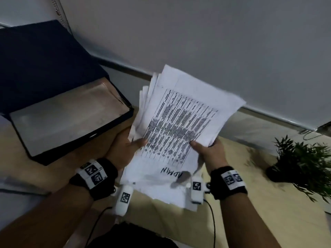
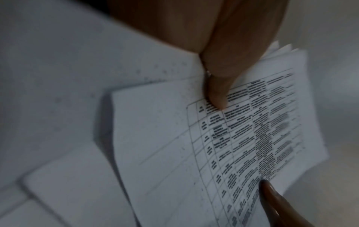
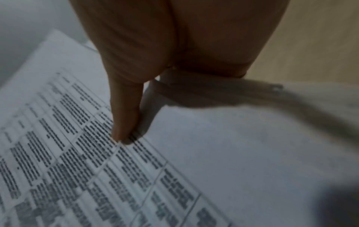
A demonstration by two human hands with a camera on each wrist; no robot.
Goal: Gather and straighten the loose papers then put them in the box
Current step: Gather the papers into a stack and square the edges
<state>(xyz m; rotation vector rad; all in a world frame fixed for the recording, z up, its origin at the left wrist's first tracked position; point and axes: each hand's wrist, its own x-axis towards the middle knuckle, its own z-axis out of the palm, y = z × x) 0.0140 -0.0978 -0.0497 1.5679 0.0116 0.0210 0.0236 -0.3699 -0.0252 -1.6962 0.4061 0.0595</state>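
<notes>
The papers (image 1: 179,126) are held by both hands, left hand (image 1: 125,145) and right hand (image 1: 209,151); the open box (image 1: 71,111) lies left, nearer the left hand.

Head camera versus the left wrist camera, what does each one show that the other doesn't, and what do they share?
Only the head view shows the open box with its dark lid on the table, the potted plant, the wall, and the handwritten word on the top sheet. Only the left wrist view shows separate loose sheets lying flat beyond the held ones. Both show the stack of papers with its printed grid, uneven at the edges, held with the thumb of the left hand and the thumb of the right hand on the top sheet.
</notes>
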